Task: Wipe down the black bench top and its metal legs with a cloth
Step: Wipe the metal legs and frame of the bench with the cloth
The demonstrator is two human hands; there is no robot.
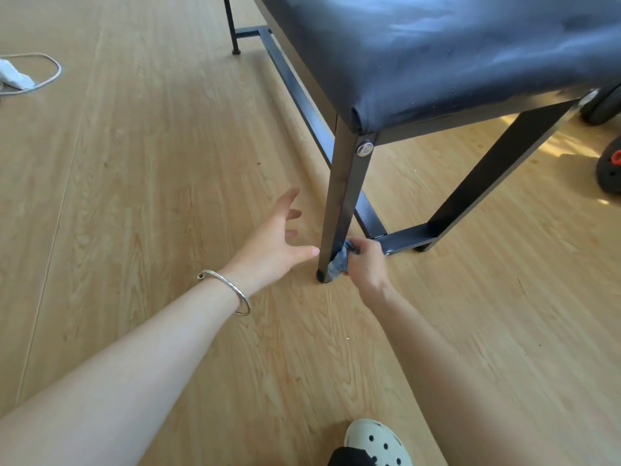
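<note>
A pale shoe sits at bottom centre. Above it, the right hand clenches a blue cloth against the table's near leg, low down. The left hand hovers released, fingers spread, centre frame.

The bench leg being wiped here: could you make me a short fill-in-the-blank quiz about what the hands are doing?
1. The blue cloth is bunched in the person's ____ hand.
2. The cloth presses against the near leg close to its ____ end, just above the floor.
3. The left hand, fingers spread, holds ____.
4. A silver bracelet sits on the ____ wrist.

Missing words: right; bottom; nothing; left
</note>
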